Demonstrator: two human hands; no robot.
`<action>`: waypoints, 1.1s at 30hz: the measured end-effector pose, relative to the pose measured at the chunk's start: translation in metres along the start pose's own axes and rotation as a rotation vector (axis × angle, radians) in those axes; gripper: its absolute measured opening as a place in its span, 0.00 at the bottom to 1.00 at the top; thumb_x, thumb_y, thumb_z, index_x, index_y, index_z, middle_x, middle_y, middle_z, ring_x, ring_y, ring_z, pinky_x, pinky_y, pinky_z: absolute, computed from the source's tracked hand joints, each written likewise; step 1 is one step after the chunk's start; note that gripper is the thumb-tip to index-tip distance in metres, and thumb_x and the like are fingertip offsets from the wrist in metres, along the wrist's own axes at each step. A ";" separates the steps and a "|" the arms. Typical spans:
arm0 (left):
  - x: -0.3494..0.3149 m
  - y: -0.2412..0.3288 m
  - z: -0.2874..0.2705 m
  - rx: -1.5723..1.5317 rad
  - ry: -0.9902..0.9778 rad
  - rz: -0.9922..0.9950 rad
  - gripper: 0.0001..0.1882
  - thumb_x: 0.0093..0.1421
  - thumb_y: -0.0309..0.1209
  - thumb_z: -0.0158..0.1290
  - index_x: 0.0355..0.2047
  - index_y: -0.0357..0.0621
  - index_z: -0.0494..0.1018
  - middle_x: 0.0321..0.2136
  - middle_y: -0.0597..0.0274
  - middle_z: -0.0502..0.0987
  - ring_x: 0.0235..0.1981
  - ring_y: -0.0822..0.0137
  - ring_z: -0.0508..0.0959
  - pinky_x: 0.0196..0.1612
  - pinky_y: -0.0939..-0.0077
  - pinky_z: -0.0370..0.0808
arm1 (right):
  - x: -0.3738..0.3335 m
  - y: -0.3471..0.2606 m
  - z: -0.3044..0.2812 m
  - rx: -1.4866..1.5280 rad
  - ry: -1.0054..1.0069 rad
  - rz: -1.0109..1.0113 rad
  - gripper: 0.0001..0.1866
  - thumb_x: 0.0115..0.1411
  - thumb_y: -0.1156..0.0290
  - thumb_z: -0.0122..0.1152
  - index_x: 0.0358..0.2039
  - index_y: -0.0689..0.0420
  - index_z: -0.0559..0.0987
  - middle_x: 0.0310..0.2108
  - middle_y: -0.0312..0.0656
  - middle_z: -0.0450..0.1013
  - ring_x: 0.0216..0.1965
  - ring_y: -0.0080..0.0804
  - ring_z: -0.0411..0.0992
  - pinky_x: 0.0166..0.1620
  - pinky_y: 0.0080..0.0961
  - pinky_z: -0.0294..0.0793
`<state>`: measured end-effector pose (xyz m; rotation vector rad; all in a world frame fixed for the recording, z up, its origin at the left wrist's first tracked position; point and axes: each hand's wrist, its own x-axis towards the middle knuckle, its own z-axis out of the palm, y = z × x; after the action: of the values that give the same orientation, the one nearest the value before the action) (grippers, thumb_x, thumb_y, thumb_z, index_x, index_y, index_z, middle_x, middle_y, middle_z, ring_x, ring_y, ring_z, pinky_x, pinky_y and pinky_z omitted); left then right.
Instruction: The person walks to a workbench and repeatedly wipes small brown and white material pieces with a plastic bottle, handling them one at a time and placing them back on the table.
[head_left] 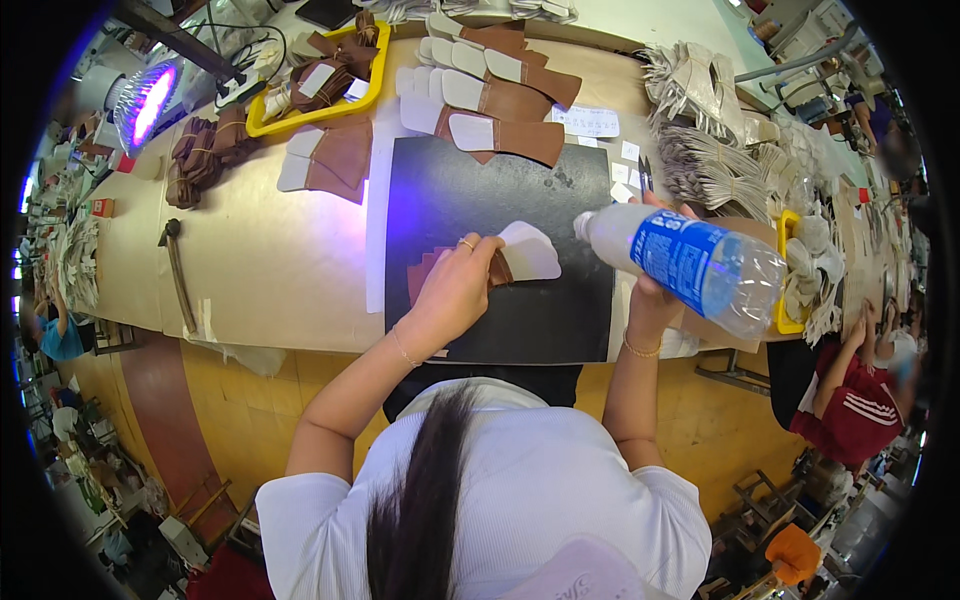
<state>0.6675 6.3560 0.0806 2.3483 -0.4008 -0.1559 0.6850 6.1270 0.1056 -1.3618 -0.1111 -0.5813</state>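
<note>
My right hand is wrapped round a clear plastic bottle with a blue label. The bottle lies tilted in the air, its narrow neck toward the left above the black mat's right edge. On the black mat, my left hand has its fingers closed on a cut piece with a white rounded end and a brown leather-like end. The hand covers much of the brown part. Beneath and left of that hand, more reddish-brown material shows on the mat.
Brown-and-white pieces fan out beyond the mat, beside a yellow tray. A lamp glows purple at far left, and a hammer lies on the table. Pale bundles fill the right side. A person in red sits at right.
</note>
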 end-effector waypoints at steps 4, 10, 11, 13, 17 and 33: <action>0.001 0.011 -0.015 -0.092 -0.220 -0.078 0.22 0.55 0.19 0.53 0.51 0.43 0.67 0.39 0.49 0.72 0.44 0.47 0.73 0.47 0.57 0.69 | -0.006 -0.007 -0.011 -0.011 0.028 0.014 0.56 0.39 0.42 0.76 0.60 0.60 0.58 0.54 0.61 0.69 0.54 0.50 0.71 0.58 0.45 0.70; 0.009 -0.006 -0.050 -0.428 -0.516 -0.128 0.25 0.54 0.17 0.53 0.53 0.39 0.64 0.50 0.52 0.73 0.55 0.61 0.72 0.58 0.70 0.68 | -0.011 -0.014 -0.040 -0.055 0.068 0.045 0.55 0.40 0.43 0.76 0.60 0.60 0.59 0.52 0.62 0.70 0.54 0.50 0.70 0.57 0.45 0.71; 0.013 -0.006 -0.054 -0.711 -0.482 -0.197 0.25 0.54 0.16 0.53 0.53 0.40 0.64 0.50 0.53 0.73 0.55 0.62 0.73 0.58 0.69 0.69 | -0.011 -0.015 -0.042 -0.054 0.082 0.047 0.55 0.40 0.43 0.76 0.60 0.60 0.59 0.52 0.62 0.70 0.54 0.50 0.71 0.57 0.45 0.72; 0.023 -0.003 -0.062 -1.272 -0.399 -0.332 0.26 0.54 0.15 0.53 0.53 0.40 0.64 0.49 0.53 0.73 0.54 0.63 0.73 0.59 0.68 0.69 | -0.009 -0.017 -0.045 -0.056 0.114 0.051 0.56 0.40 0.41 0.75 0.60 0.61 0.58 0.52 0.62 0.69 0.54 0.52 0.71 0.57 0.48 0.70; 0.069 0.030 -0.067 -1.514 -0.110 -0.379 0.31 0.51 0.11 0.52 0.55 0.41 0.60 0.49 0.54 0.71 0.53 0.56 0.73 0.58 0.61 0.71 | -0.002 -0.011 -0.047 -0.095 0.133 0.025 0.56 0.42 0.36 0.70 0.60 0.63 0.57 0.52 0.62 0.69 0.53 0.54 0.70 0.56 0.53 0.71; 0.369 -0.023 0.031 -1.585 0.881 -0.283 0.33 0.46 0.12 0.47 0.51 0.53 0.54 0.50 0.53 0.62 0.51 0.56 0.67 0.49 0.51 0.70 | 0.000 -0.012 -0.088 -0.105 0.279 0.109 0.57 0.39 0.40 0.75 0.60 0.62 0.58 0.50 0.61 0.71 0.51 0.51 0.72 0.56 0.48 0.71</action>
<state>1.0141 6.2290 0.0436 0.7137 0.4117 0.3298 0.6576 6.0435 0.0962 -1.3656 0.2211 -0.6861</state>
